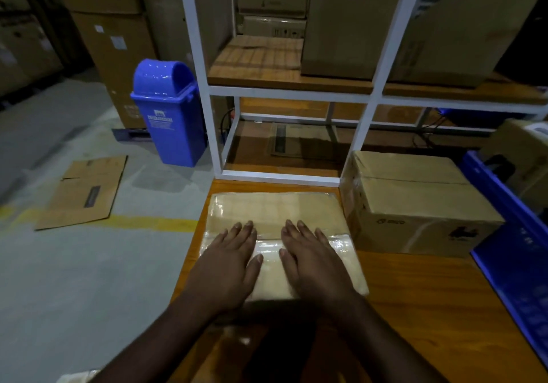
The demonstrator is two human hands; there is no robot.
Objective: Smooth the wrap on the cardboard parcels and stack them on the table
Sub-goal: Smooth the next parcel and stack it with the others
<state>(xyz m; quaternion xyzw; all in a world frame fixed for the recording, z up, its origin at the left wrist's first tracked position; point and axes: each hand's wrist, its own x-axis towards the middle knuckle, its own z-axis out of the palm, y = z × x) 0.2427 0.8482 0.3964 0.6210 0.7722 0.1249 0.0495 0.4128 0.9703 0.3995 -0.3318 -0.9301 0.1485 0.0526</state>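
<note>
Both hands are lying flat, fingers straight and spread: the left hand (pixel 229 256) and right hand (pixel 310 253) are pressing side by side on the wrapped parcel (pixel 272 207). The parcel is sitting on the bench (pixel 430 293), just beside a cardboard box (pixel 415 201).

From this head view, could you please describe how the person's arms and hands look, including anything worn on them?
Both forearms are bare as far as the frame shows: no sleeves, gloves, watch or bracelets are visible. The left hand and right hand carry no rings that can be seen, and the fingernails look short and unpainted. The elbows and upper arms lie outside the picture.
</note>
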